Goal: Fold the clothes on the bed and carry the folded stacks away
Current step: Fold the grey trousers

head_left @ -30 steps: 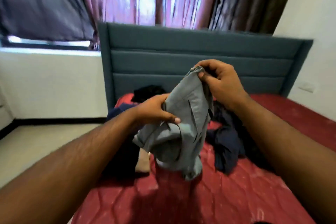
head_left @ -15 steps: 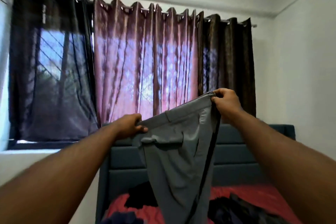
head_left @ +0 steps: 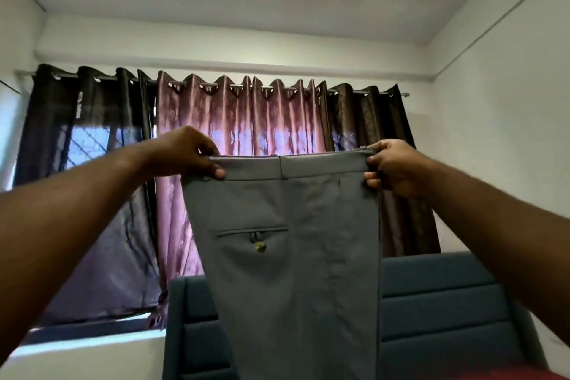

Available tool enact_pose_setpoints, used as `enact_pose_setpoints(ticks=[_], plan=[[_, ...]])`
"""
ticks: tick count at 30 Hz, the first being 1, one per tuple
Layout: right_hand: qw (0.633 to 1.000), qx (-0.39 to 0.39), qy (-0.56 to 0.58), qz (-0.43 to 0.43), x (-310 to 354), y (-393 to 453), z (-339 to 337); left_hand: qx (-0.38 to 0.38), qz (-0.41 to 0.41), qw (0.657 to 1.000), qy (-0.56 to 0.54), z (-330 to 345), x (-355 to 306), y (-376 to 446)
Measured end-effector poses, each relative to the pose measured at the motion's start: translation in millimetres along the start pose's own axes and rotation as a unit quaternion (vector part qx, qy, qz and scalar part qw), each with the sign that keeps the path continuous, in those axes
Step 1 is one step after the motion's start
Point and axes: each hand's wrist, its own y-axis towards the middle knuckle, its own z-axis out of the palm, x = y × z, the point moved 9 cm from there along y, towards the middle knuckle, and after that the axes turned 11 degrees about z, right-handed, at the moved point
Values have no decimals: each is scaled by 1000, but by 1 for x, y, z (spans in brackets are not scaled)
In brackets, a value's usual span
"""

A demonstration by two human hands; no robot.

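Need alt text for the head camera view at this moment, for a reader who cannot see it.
Two hands, left hand and right hand, hold grey trousers up by the waistband, spread flat, the buttoned back pocket facing the camera. Behind hang pink and dark curtains over a window, with a blue headboard below.

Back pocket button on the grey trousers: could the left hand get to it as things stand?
Probably not yet. The left hand grips the waistband of the grey trousers, as does the right hand. The button hangs uncovered below, but reaching it means letting go.
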Motion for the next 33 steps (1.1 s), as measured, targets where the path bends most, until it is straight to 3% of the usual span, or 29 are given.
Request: enact_pose_setpoints(ticks=[3, 6, 7, 9, 10, 13, 16, 17, 19, 20, 22, 24, 25, 26, 28, 33], plan=[[1000, 6, 30, -2, 31, -7, 1, -12, 6, 1000, -18, -22, -13, -2], [995, 42, 86, -20, 54, -14, -6, -215, 95, 969, -71, -65, -26, -10], [998, 43, 48, -12, 52, -16, -5, -223, 105, 968, -51, -63, -25, -10], [997, 40, -60, 34, 32, -14, 1, -87, 54, 994, 23, -16, -11, -2], [996, 32, -79, 41, 28, -10, 1, -68, 25, 997, 3, -3, -3, -1], [998, 23, -55, 36, 33, -10, -17, -135, 4, 982, -132, -10, 6, -4], [990, 79, -92, 78, 15, -10, -29, -25, -67, 957, -282, 11, 20, -8], [980, 105, -120, 120, -4, -7, -24, 42, -112, 959, -255, 29, 25, -8], [937, 148, -232, 213, -60, -4, 1, 197, -196, 959, -54, 74, 38, -10], [933, 115, -262, 218, -73, 6, 9, 207, -209, 953, 67, 84, 43, 4], [962, 0, -259, 87, -53, 59, 21, 23, -192, 962, 192, 68, 31, 48], [981, -105, -152, -55, -11, 123, 13, -251, -217, 939, 94, 27, 18, 63], [985, -126, -82, -89, 13, 137, 11, -341, -230, 912, -8, 14, 16, 63], [986, -129, -29, -105, 29, 140, 9, -389, -232, 883, -125, 9, 17, 64], [989, -97, 25, -110, 61, 105, 13, -415, -192, 836, -304, 1, 16, 74], [989, -81, 16, -119, 91, 70, -8, -466, -43, 785, -406, -39, 14, 62]])
